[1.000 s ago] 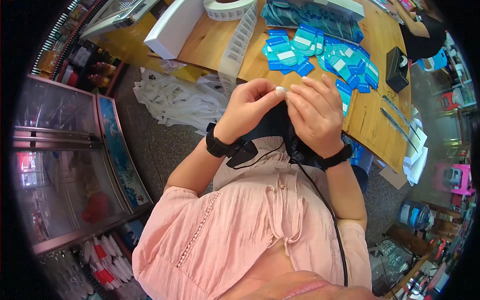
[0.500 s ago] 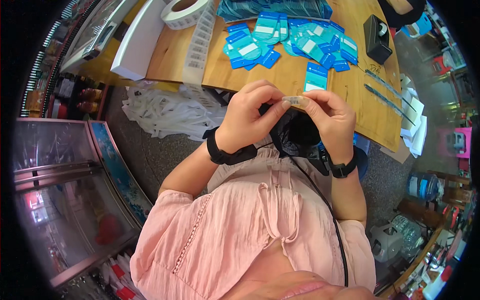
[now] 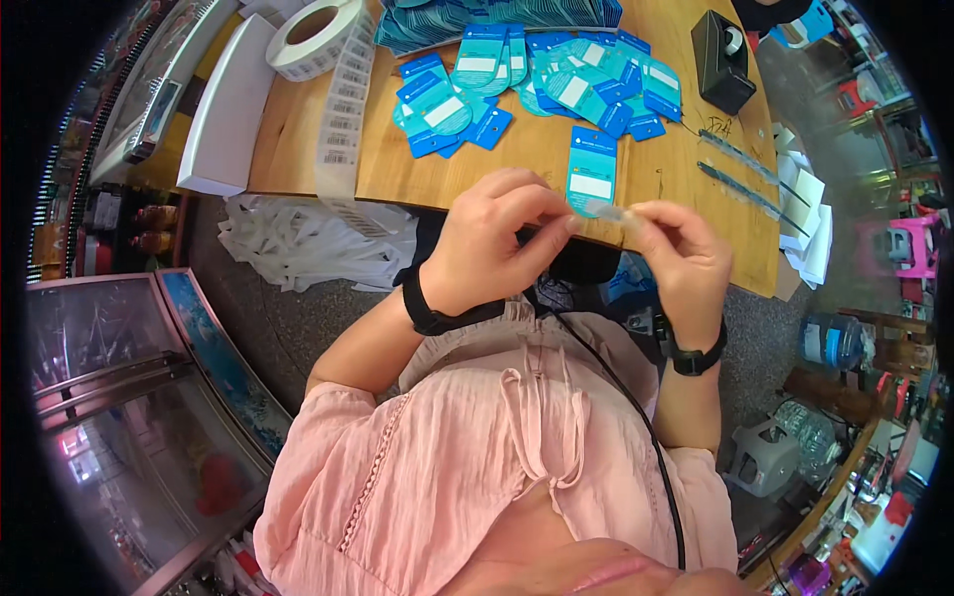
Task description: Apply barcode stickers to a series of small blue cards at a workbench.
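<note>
Through the head camera I see both hands raised at the near edge of the wooden table (image 3: pixel 676 189). The right hand (image 3: pixel 686 263) has thumb and forefinger closed on one end of a small pale label (image 3: pixel 603 210) — it reaches out leftward, over the lower end of a single blue-and-teal card (image 3: pixel 593 154) lying on the table. I cannot tell whether the label touches that card.

The left hand (image 3: pixel 497 233) has thumb and forefinger tips drawn close together, just beside the label's free end; I cannot tell whether they grip anything.

Beyond the single card I see a pile of loose cards (image 3: pixel 571 87), with a box of upright cards (image 3: pixel 497 25) behind it. To the left, a label roll (image 3: pixel 298 60) trails its strip (image 3: pixel 341 124) over the table edge — a long white box (image 3: pixel 229 109) sits beside it. A black tape dispenser (image 3: pixel 725 84) stands to the right.
</note>
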Available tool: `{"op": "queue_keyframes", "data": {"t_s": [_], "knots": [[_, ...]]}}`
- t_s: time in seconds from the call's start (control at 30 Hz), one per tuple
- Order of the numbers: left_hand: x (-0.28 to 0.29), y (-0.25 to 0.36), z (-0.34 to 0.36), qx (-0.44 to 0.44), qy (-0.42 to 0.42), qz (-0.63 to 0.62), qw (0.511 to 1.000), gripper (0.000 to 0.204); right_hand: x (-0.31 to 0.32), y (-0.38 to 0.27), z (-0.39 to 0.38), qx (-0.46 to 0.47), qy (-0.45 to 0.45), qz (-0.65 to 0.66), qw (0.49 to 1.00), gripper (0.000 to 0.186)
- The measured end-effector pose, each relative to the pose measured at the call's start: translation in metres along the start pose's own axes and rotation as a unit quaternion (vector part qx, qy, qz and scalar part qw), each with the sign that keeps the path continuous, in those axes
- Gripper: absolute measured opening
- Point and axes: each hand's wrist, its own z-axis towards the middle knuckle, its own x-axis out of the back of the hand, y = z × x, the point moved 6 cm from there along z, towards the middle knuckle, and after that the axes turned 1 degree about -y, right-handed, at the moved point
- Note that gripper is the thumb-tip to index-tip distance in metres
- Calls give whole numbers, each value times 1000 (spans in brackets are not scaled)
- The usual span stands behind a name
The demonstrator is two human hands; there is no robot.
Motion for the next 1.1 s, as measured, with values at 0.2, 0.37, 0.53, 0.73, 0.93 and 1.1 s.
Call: {"op": "queue_keyframes", "data": {"t_s": [0.2, 0.37, 0.53, 0.73, 0.93, 1.1], "knots": [[0, -25, 7, 63, 23, 12, 998, 9, 29, 28, 20, -85, 87, 95, 988, 17], [-8, -11, 8, -64, 68, 143, 985, 13, 27, 27, 25, -98, 87, 121, 984, 23], [-12, -10, 7, -78, 84, 175, 978, 12, 30, 31, 25, -78, 68, 156, 982, 23], [-13, -9, 6, -82, 82, 178, 977, 15, 33, 32, 26, -80, 55, 178, 979, 23], [-15, -9, 6, -80, 89, 197, 973, 13, 34, 36, 28, -73, 47, 203, 975, 20], [-15, -9, 5, -94, 92, 202, 970, 12, 33, 33, 25, -70, 51, 169, 982, 19]]}}
